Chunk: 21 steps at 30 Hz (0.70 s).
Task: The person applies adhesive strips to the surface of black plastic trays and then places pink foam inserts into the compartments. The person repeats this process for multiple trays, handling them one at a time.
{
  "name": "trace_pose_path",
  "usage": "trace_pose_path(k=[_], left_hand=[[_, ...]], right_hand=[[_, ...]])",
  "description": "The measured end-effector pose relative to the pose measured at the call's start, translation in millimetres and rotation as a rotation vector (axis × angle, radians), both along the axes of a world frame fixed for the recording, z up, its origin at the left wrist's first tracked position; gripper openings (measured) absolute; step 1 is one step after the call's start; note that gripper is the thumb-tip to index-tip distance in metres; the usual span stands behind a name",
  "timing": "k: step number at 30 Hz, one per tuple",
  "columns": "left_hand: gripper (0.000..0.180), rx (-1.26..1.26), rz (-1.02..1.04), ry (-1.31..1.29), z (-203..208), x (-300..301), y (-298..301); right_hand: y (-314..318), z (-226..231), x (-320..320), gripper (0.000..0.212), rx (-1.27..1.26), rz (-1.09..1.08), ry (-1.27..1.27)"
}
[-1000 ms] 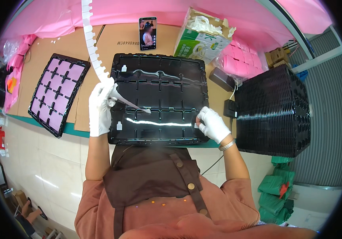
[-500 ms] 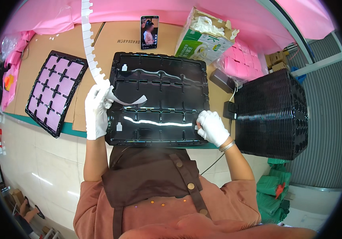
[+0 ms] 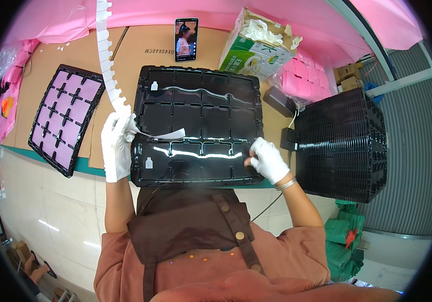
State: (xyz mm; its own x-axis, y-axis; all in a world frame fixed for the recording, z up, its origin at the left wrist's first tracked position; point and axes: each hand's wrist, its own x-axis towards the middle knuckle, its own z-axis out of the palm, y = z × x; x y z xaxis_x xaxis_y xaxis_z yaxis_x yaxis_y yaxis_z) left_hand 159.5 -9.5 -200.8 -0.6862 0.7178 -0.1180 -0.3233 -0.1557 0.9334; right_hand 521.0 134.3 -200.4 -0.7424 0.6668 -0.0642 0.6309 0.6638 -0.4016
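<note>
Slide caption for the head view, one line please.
Gloved left grip holds a notched white strip, one end over a black tray; gloved right grip at the tray's right edge.

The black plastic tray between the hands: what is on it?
Two white bottle-shaped labels; a white strip's end hangs over the tray. What the white-gloved right hand covers is hidden.

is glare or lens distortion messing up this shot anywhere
Head view: bright wavy glare streaks cross the glossy black tray, hiding some surface detail; head view: highlights line the stacked black trays and the tiled floor; head view: the fisheye bows the table's green front edge and blackens the corners; head view: the white notched strip looks sharp enough to show its notches.
</note>
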Motion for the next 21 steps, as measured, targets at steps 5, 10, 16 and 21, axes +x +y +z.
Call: trace_pose_path(k=[5,10,16,21], left_hand=[[0.019,0.011,0.010,-0.013,0,0,-3],[0.019,0.022,-0.002,-0.001,-5,-2,-9],[0.019,0.011,0.014,0.030,0,-3,-17],[0.018,0.006,0.022,0.041,6,-2,-19]], right_hand=[[-7,-10,-7,0.018,-0.015,-0.188,0.005],[-6,-12,0,0.020,0.013,-0.149,0.061],[-7,6,-1,0.014,-0.048,-0.037,-0.038],[-4,4,-2,0.018,0.016,0.039,-0.176]])
